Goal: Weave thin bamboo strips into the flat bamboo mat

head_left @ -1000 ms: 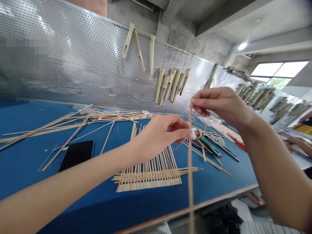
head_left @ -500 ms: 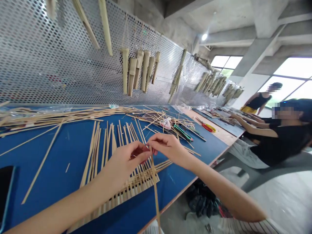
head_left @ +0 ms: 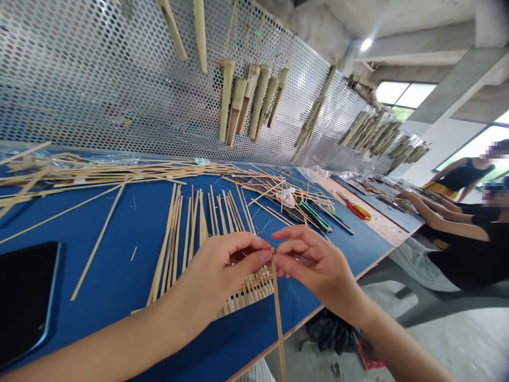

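Observation:
My left hand point(head_left: 234, 268) and my right hand point(head_left: 312, 260) meet over the blue table. Between their fingertips is the upper end of a thin bamboo strip point(head_left: 279, 323), which hangs down past the table's front edge. Both hands are closed in a pinch on it. Under and behind them lies a partly woven bamboo piece point(head_left: 248, 292), its upright strips fanning away from me and a few crosswise strips near its front. My left forearm and hands cover much of the weave.
Loose bamboo strips point(head_left: 159, 172) pile along the back. A dark phone point(head_left: 27, 297) lies at left. A green utility knife point(head_left: 316, 215) and red-yellow scissors point(head_left: 356, 208) lie at right. Bamboo pieces point(head_left: 258, 103) hang on the perforated panel. A person in black point(head_left: 465, 254) sits at far right.
The view has swung left, showing more of the phone. My hands have shifted nearer to me, the strip's end still between them, and the right fingers have spread somewhat.

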Demonstrator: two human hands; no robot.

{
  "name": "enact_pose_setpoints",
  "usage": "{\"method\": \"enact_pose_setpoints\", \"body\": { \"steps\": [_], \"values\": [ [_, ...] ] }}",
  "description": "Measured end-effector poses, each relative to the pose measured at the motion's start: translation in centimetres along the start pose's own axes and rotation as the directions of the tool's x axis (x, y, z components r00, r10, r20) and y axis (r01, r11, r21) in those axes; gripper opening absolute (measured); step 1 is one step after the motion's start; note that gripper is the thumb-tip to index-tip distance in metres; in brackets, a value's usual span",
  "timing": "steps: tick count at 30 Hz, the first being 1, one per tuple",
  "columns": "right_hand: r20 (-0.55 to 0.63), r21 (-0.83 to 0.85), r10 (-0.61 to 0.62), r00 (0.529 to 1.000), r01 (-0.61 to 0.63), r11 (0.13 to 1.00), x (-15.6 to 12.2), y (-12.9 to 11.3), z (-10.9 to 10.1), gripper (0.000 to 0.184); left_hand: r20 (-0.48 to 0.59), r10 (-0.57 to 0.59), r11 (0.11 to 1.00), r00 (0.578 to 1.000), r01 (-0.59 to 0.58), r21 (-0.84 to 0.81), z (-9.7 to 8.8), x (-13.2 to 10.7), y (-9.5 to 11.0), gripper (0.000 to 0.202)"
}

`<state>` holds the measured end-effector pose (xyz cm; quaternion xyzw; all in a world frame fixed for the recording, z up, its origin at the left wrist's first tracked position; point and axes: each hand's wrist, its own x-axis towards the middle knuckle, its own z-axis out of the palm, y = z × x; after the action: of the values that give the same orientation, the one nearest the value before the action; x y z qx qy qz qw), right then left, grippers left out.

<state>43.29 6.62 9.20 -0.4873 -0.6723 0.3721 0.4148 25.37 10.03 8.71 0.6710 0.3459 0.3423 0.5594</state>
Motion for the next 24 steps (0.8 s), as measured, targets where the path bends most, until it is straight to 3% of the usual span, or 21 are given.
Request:
{"method": "enact_pose_setpoints", "body": {
  "steps": [5,10,17,24],
  "values": [
    [-0.056,0.012,-0.045,0.997,0.046,0.999,0.0,-1.6,0.2,0.017,-0.004,-0.055,0.983,0.998,0.053,-0.175,-0.2,0.1,1.5,0.012],
    [-0.076,0.047,-0.048,0.996,0.052,0.998,0.2,-2.3,0.6,0.016,-0.053,-0.049,0.983,0.997,0.039,-0.177,-0.2,-0.3,1.3,0.011],
    [-0.205,-0.105,-0.05,0.977,0.029,0.994,0.1,-3.5,1.3,0.006,-0.167,0.177,0.982,0.97,-0.162,0.099,-0.4,-1.4,1.4,0.011],
    [-0.179,-0.209,-0.043,0.983,0.004,0.978,-0.1,-3.7,1.6,0.004,-0.155,0.31,0.903,0.938,-0.239,0.356,-0.7,-1.3,1.5,0.013]
  ]
}}
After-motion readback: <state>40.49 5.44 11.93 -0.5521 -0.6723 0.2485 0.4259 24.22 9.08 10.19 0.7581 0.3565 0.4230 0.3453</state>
